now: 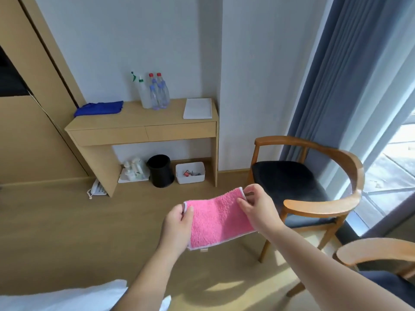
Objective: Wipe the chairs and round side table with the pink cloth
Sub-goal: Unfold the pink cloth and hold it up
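**Pink cloth stretched between both hands, in front of the chairs**

Head view: You hold the pink terry cloth [217,218] in the air between your two hands, spread flat with its fluffy side up, above the wooden floor and just left of the nearer chair. Your left hand [179,221] pinches the cloth's left edge, with the thumb on top and the fingers curled underneath. Your right hand [258,207] pinches the upper right corner between the thumb and curled fingertips. Neither hand holds anything else.

The curved wooden armchair with a dark seat cushion [314,205] stands to the right of the cloth, beside the blue-grey curtain [336,75] and the window. A second wooden armchair [377,250] shows partly at the lower right edge.

Ahead, against the wall, stands the light wooden desk [139,122]. On it lie a folded blue cloth [98,108] at the left, a clear spray bottle [143,95] and two red-capped water bottles [159,93] in the middle, and a white paper pad [198,108] at the right. Under the desk sit a black round bin [160,170] and a white plastic box [190,172], with a white telephone [96,189] on the floor to the left.
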The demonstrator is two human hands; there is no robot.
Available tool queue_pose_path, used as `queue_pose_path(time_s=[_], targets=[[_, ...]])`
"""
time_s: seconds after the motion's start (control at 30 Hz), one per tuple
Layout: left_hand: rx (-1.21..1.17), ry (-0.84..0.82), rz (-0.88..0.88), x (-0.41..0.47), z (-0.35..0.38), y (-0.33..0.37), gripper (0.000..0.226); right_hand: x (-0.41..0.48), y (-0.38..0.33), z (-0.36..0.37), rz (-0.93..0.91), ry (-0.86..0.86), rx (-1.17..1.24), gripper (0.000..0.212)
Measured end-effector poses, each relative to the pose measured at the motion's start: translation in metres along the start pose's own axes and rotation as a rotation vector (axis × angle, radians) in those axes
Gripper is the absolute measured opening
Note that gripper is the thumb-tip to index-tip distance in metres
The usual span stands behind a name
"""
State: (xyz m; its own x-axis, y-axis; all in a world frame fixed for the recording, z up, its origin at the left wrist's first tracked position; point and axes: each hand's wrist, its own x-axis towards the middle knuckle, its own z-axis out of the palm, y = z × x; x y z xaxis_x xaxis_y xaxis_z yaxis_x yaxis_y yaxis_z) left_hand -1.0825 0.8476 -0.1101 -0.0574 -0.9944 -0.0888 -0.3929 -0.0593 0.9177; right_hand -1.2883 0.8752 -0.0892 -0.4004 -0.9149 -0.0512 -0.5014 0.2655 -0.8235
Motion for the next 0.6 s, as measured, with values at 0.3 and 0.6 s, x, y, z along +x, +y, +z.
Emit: queue_pose_path(time_s=[0.3, 0.6], targets=[[0.042, -0.073, 0.015, 0.175, -0.025, 0.025, 0.027, 0.151, -0.051, 0.047, 0.040, 0.082, 0.024, 0.007], [0.022, -0.154, -0.061, 0.337, 0.021, 0.038, 0.034, 0.345, -0.052, 0.052, 0.006, -0.014, -0.019, 0.014]])
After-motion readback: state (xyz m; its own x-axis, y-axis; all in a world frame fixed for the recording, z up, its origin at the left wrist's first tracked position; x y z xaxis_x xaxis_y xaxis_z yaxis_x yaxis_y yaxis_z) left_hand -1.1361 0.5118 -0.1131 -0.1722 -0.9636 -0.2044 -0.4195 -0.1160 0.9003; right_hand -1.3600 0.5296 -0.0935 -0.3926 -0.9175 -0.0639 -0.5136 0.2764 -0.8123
